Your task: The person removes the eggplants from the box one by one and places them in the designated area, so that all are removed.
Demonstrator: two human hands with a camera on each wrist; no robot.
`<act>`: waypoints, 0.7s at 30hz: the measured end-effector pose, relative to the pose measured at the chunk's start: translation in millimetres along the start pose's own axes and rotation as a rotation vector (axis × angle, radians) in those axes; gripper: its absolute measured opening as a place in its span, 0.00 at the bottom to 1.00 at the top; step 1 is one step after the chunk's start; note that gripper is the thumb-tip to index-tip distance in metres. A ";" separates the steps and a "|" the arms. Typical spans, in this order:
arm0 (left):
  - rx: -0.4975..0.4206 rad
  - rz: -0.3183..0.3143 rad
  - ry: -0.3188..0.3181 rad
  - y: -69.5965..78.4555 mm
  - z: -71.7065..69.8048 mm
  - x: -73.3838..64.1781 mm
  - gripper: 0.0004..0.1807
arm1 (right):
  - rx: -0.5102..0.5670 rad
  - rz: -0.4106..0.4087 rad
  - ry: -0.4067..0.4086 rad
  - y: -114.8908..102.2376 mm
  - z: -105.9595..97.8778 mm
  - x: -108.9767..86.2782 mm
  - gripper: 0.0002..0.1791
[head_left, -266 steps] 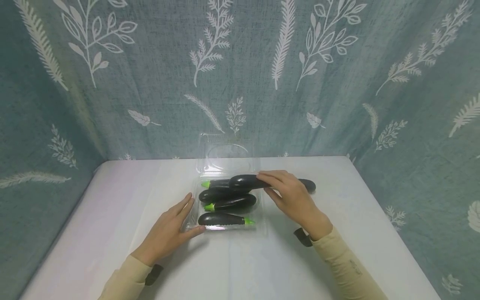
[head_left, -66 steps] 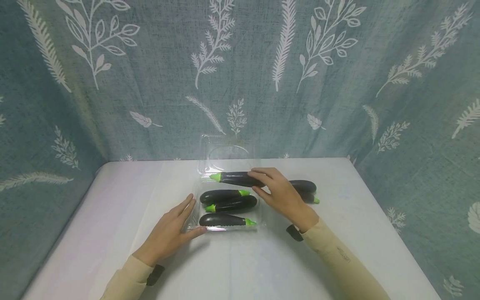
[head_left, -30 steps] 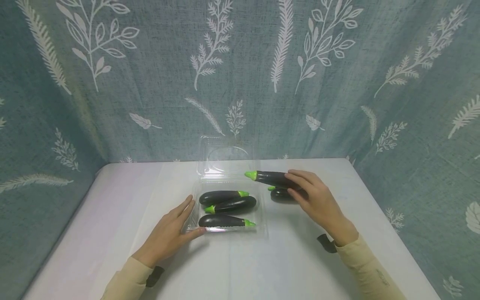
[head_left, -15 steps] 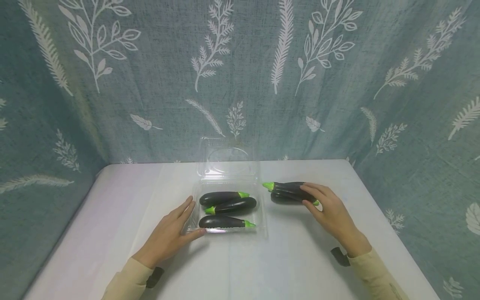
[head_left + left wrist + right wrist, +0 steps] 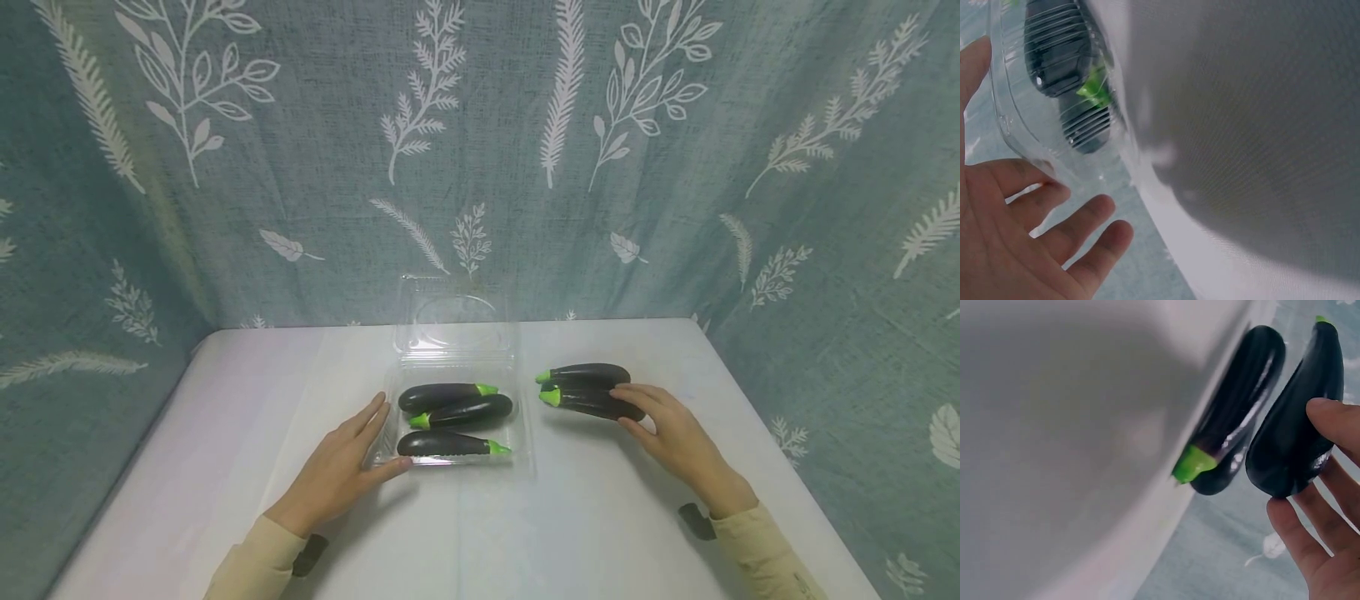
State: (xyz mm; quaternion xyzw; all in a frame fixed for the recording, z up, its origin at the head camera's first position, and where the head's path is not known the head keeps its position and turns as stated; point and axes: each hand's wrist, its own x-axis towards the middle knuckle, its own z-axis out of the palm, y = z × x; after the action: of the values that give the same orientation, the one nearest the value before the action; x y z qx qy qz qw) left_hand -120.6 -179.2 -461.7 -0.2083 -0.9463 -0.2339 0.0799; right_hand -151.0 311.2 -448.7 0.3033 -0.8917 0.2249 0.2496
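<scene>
A clear plastic clamshell box [image 5: 525,417] lies open mid-table with three dark eggplants [image 5: 457,410] in it. My left hand [image 5: 348,457] rests flat against its front left corner; the left wrist view shows the box wall [image 5: 1022,131] beside my straight fingers [image 5: 1079,225] and a ridged eggplant [image 5: 1060,50] inside. To the right of the box, two eggplants lie side by side on the table, the far one [image 5: 588,372] and the near one [image 5: 592,404]. My right hand [image 5: 663,425] touches the near one's blunt end with relaxed fingers. The right wrist view shows one fingertip [image 5: 1335,419] on that eggplant [image 5: 1297,425].
The box's clear lid [image 5: 453,321] stands up at the back against the leaf-patterned curtain [image 5: 480,150]. The white table [image 5: 525,533] ends close to the curtain on the right [image 5: 750,392].
My right hand lifted an eggplant out of the box, carried it right and laid it on the table beside the others, and its grip has loosened. The left hand stayed put.
</scene>
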 end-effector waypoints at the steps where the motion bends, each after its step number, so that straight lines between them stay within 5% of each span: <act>1: 0.000 0.000 0.000 -0.2 0.1 0.0 0.51 | -0.002 -0.005 -0.002 1.0 1.0 -1.2 0.29; 21: 0.017 -0.011 -0.011 0.8 -0.9 0.8 0.52 | -0.029 0.043 -0.113 10.5 13.7 -10.3 0.27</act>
State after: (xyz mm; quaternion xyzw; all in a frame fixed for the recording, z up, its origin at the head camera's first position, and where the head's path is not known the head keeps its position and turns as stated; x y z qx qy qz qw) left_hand -121.0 -178.7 -460.3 -0.2037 -0.9498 -0.2254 0.0753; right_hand -154.9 315.5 -467.9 0.2927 -0.9138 0.1998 0.1983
